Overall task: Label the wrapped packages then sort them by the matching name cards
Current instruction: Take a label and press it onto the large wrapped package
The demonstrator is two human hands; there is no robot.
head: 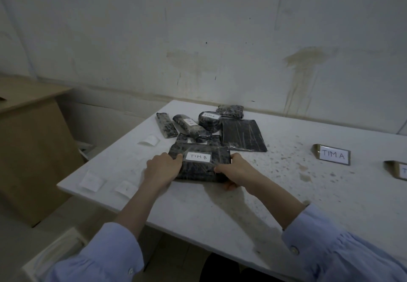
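A dark wrapped package [201, 167] with a white label reading "TIM B" lies at the middle of the table. My left hand [161, 168] grips its left end and my right hand [236, 169] grips its right end. Behind it lie several more dark packages: a long one [165, 125], a roll labelled "TIM B" [189, 125], a round one labelled "TIM A" [209, 120], a small one [230, 110] and a flat one [242, 135]. A "TIM A" name card [332, 155] stands at the right, and a second card [398, 170] is cut off by the frame edge.
The white speckled table [220, 211] carries blank white labels [91, 181] near its left edge, with another [126, 189] beside them and one [149, 140] farther back. A brown cabinet [33, 149] stands to the left. A stained wall runs behind the table.
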